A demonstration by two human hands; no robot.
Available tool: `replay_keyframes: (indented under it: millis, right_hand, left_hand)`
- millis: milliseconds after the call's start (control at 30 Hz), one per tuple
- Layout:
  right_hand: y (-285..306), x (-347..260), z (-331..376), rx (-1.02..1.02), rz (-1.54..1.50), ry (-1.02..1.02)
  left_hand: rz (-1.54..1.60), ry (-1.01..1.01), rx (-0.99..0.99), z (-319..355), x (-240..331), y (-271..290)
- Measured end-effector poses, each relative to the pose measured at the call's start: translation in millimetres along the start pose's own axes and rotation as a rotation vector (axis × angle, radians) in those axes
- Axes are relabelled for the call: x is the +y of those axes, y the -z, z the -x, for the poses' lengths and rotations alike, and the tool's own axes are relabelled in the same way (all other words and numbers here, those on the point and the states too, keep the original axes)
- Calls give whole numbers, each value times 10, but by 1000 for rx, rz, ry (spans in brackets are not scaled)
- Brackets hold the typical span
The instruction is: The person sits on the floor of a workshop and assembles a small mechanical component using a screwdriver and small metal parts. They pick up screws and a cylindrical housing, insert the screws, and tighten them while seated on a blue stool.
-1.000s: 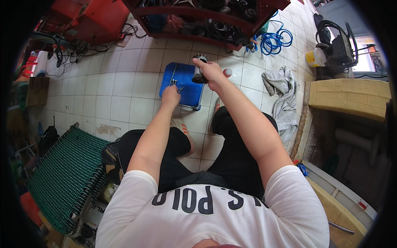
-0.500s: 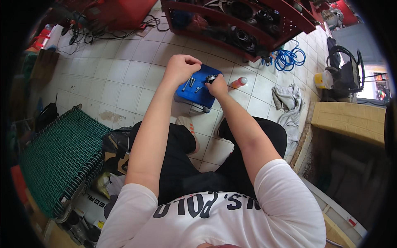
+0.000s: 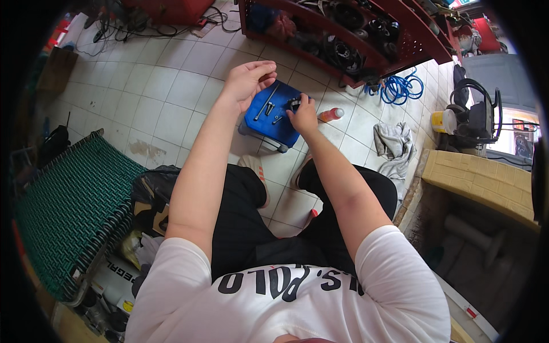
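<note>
A low blue stool (image 3: 290, 135) stands on the floor before me. My right hand (image 3: 304, 118) rests at its right side, fingers closed around a dark round toothed metal part (image 3: 294, 104). My left hand (image 3: 249, 84) is over the stool's far left corner, thumb and fingers curled together; whatever they may pinch is too small to see. On the stool top lie a long thin metal rod (image 3: 266, 104), short bolts (image 3: 269, 108) and a small metal piece with a ring (image 3: 277, 119).
Right of the stool stands a bottle of reddish liquid (image 3: 331, 115). Beyond it are a coiled blue hose (image 3: 400, 88) and a grey cloth (image 3: 394, 148). A red metal rack (image 3: 400, 54) holding parts is at the back. A green woven lounger (image 3: 74, 211) sits at the left.
My left hand has lifted away from the stool top, up and to the left, turning at the wrist and uncovering more of the thin rod. My right hand still holds the toothed part.
</note>
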State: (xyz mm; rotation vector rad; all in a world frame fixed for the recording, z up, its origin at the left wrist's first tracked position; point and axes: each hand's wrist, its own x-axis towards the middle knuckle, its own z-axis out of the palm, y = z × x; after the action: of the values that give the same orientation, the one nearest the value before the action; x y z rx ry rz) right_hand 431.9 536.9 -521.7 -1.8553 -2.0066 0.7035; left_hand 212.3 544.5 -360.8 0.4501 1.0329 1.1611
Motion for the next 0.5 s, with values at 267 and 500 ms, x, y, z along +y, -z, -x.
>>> replay_keyframes:
  millis: [267,500]
  right_hand:
    - [-115,-69,-80,31,-70,-88]
    - [-174,-15,-58,86,-107,-78]
  left_hand:
    - [26,-6,-22,24,22,31]
    - [25,-10,-33,-13,6,43]
